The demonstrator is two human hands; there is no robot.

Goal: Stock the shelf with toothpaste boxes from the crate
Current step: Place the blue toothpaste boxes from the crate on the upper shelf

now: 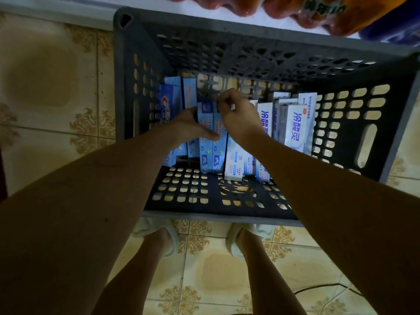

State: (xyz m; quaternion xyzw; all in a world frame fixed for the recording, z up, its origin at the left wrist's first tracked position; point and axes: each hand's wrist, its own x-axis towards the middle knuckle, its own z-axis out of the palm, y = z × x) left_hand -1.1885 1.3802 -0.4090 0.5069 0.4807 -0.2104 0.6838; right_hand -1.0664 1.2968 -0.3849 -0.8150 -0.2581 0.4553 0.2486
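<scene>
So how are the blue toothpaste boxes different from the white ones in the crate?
The blue Crest boxes are light blue with a red and blue logo; the white boxes carry big blue characters. The blue Crest boxes sit toward the left of the crate, the white boxes toward the right. The left hand and right hand grip blue Crest boxes; no hand grips the white boxes. Both kinds are long cartons standing on edge.

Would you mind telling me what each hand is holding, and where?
Both grip the light blue toothpaste boxes in the crate: left hand round their left side, right hand pinching the top ends.
</scene>
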